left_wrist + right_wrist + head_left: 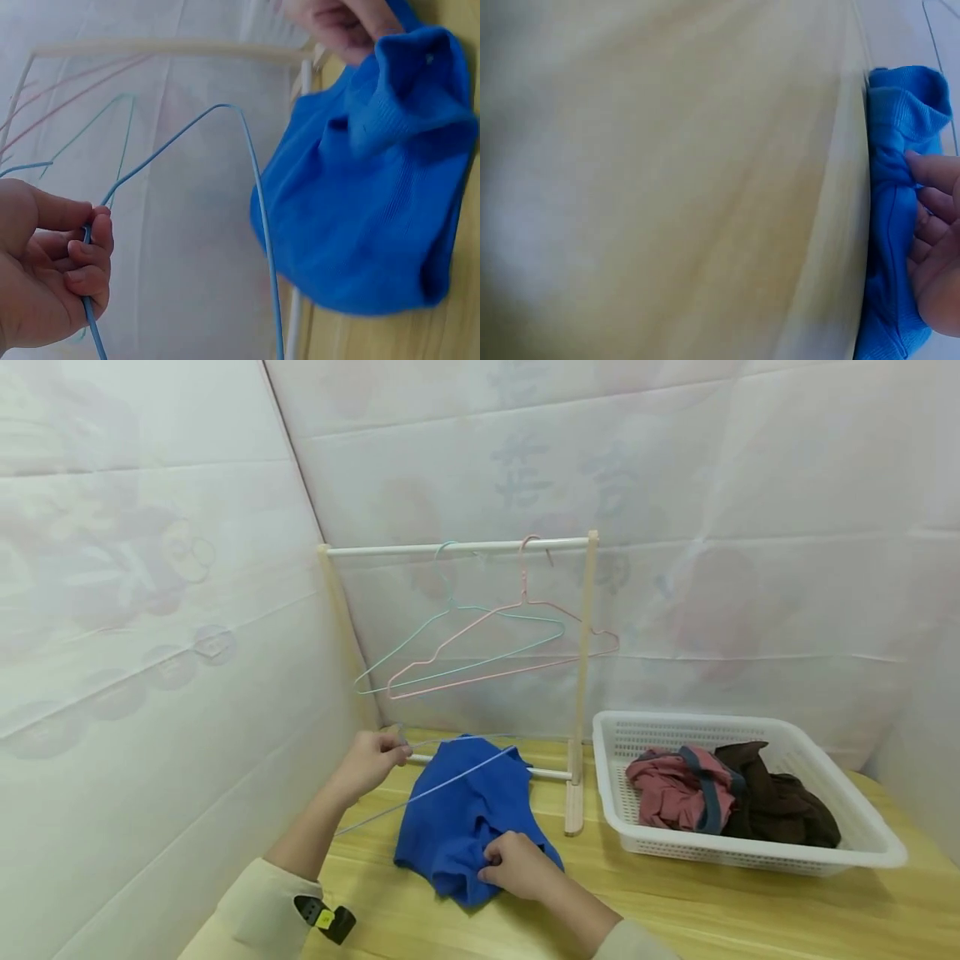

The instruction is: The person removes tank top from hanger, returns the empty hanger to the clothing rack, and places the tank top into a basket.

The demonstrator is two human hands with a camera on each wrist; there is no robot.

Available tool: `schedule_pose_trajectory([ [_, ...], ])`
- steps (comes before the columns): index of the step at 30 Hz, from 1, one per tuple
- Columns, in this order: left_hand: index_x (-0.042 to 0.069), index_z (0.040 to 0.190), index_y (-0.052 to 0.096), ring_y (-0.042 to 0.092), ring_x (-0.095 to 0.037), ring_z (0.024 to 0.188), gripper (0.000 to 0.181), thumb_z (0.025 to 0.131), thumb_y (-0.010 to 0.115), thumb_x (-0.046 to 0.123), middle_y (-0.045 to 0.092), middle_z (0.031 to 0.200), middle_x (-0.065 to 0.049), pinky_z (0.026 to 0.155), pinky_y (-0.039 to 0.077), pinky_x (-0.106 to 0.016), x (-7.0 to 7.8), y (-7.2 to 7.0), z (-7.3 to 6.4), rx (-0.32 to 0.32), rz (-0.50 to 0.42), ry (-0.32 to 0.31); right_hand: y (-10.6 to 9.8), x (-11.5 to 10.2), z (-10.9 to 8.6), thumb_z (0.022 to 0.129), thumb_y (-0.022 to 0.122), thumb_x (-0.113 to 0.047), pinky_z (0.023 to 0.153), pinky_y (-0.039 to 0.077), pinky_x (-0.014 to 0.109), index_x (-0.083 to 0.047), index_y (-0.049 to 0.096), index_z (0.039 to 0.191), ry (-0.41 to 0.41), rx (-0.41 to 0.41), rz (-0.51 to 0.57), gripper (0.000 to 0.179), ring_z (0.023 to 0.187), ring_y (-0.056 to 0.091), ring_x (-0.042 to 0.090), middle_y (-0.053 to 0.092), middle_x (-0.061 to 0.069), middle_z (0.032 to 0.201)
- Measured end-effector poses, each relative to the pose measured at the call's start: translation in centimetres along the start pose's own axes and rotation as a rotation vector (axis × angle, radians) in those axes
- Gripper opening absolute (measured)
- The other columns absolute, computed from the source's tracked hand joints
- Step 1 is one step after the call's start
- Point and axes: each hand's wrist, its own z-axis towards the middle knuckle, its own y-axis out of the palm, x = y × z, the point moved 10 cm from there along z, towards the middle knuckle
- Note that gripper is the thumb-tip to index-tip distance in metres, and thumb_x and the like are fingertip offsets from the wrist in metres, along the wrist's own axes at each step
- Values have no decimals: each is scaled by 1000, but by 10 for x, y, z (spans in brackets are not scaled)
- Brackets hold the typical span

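My left hand (371, 764) pinches a light blue wire hanger (425, 791) near its neck. In the left wrist view one bent shoulder of the hanger (259, 180) stands out past the fingers. A blue ribbed garment (468, 802) lies on the table beneath the hanger, its exact kind unclear. The fingers of my right hand (521, 864) pinch the near part of this garment. From the right wrist view, thumb and fingers sit at a fold of the blue cloth (892, 225), below a ribbed opening. The hanger's hook is mostly hidden.
Behind the garment stands a small rack (581, 677) with a white top bar (390, 550). From it hang a mint green hanger (401, 646) and a pink hanger (483, 680). On the right, a white basket (750, 852) holds a pink garment (671, 789) and a dark brown one (787, 810).
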Motion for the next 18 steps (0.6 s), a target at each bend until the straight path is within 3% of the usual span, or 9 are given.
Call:
schedule_pose_trajectory([
  [4,-4,90,69,47,-16,69,24,99,54,12,64,87,-15,63,44,-29,4,-21,5,-2,32,10,-3,7,2,87,73,-16,49,24,23,-21,30,58,33,-18,17,52,47,23,7,22,-10,54],
  [8,-4,94,68,40,-13,55,27,102,50,14,60,77,-10,50,39,-23,21,-41,14,10,94,36,-3,9,2,87,73,-17,49,24,23,-21,31,57,42,-30,19,52,46,23,8,22,-10,53],
  [11,-3,93,69,36,-11,48,26,102,51,14,54,66,-3,43,32,-21,41,-56,24,48,172,70,-3,11,3,86,74,-16,49,24,24,-20,32,57,50,-34,40,51,47,23,8,23,-10,53],
  [14,-4,83,67,36,-11,47,28,101,53,13,49,60,-3,43,30,-21,65,-68,36,95,241,127,-2,12,5,85,74,-17,49,25,24,-20,34,56,56,-38,53,50,47,24,9,24,-10,53],
  [18,-3,78,67,43,-13,50,29,100,56,13,59,66,-9,46,35,-24,97,-80,52,157,298,190,0,15,9,84,76,-18,48,24,24,-20,34,55,54,-33,57,51,46,24,9,23,-10,53],
])
